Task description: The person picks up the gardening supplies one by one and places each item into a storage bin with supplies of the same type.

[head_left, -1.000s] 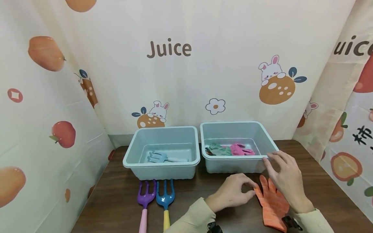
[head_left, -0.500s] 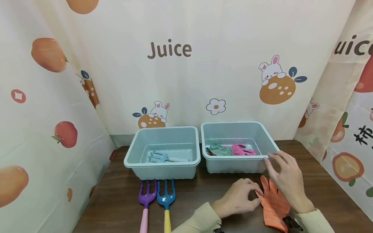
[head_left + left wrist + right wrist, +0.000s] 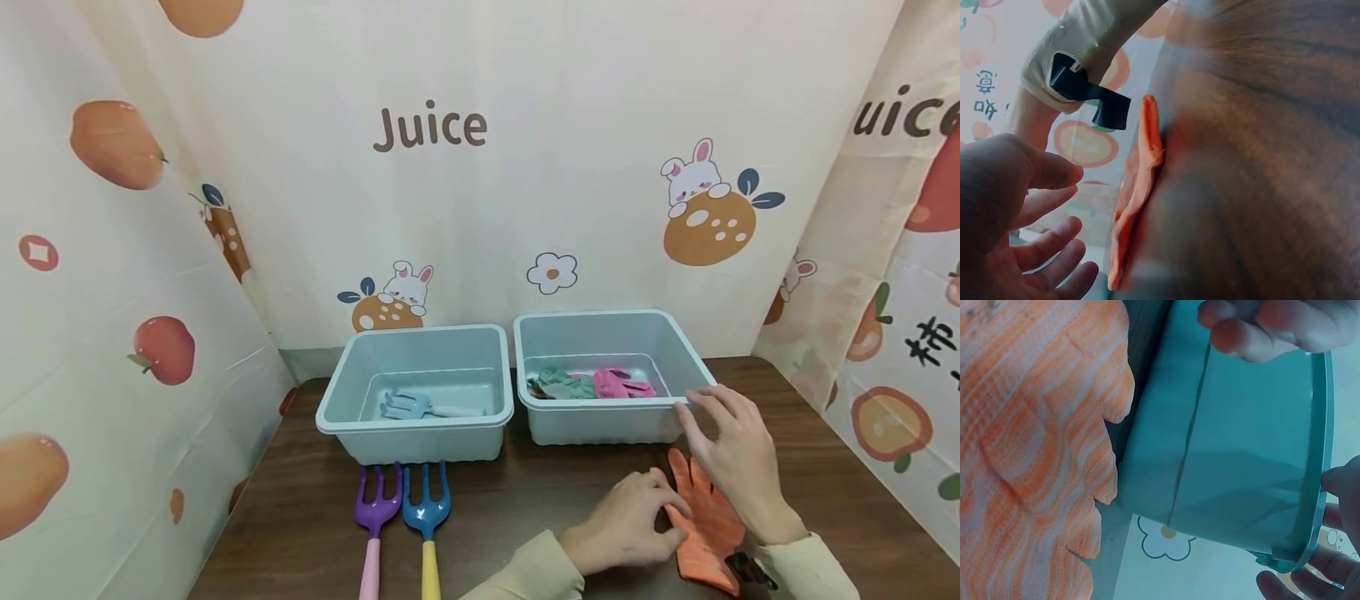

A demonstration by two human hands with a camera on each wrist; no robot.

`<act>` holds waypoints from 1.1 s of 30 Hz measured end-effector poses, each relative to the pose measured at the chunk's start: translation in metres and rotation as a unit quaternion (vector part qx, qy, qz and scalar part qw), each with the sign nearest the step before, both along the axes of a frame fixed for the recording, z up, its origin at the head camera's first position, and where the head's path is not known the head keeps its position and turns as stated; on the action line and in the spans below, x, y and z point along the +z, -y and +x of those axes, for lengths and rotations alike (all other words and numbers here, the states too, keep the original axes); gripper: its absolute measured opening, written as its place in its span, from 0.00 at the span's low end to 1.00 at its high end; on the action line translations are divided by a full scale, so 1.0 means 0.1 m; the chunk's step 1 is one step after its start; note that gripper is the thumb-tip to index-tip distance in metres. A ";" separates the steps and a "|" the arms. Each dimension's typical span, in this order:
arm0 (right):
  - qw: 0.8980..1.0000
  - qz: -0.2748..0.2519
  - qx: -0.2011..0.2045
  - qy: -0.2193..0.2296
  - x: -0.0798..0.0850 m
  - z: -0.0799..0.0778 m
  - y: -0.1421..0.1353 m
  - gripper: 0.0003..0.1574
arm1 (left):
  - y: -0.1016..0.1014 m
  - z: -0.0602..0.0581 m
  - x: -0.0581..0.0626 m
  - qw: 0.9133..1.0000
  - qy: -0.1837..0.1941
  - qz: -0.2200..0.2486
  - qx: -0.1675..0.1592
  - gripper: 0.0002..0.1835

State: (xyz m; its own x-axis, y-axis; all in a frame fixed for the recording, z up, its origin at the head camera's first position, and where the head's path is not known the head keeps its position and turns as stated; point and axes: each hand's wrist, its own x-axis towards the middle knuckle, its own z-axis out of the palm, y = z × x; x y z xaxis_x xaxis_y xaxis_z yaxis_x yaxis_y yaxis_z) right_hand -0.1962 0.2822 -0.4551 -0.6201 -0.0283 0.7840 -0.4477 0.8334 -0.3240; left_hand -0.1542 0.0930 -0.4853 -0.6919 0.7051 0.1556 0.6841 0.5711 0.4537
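An orange work glove [image 3: 708, 542] lies on the wooden table in front of the right-hand light-blue bin [image 3: 600, 425]. My left hand [image 3: 626, 521] hovers at the glove's left edge, fingers loosely bent; in the left wrist view these fingers [image 3: 1054, 250] stand apart from the glove [image 3: 1138, 194] and hold nothing. My right hand [image 3: 738, 467] holds the bin's front right rim, thumb outside and fingers over the edge. The right wrist view shows the glove's striped fingers [image 3: 1079, 444] close to the bin wall [image 3: 1241, 469]. Green gloves [image 3: 562, 385] and pink gloves [image 3: 618, 383] lie inside that bin.
A second light-blue bin [image 3: 412, 442] stands to the left, with a light-blue hand fork [image 3: 408, 407] in it. Before it lie a purple hand fork [image 3: 377, 508] with a pink handle and a blue hand fork [image 3: 427, 508] with a yellow handle. Printed curtains [image 3: 465, 208] enclose the table.
My left hand has moved right and toward me, further over the glove's left edge. My right hand stays at the bin rim; the glove lies in about the same place.
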 end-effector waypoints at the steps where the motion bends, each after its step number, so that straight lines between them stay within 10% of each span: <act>1: 1.000 0.000 0.000 0.001 0.00 0.00 0.00 0.18 | -0.01 0.01 -0.01 1.000 0.005 -0.004 0.001 0.12; 33: 1.000 0.009 -0.002 -0.003 0.00 0.00 0.00 0.18 | -0.20 0.05 -0.17 0.996 0.040 -0.078 -0.010 0.16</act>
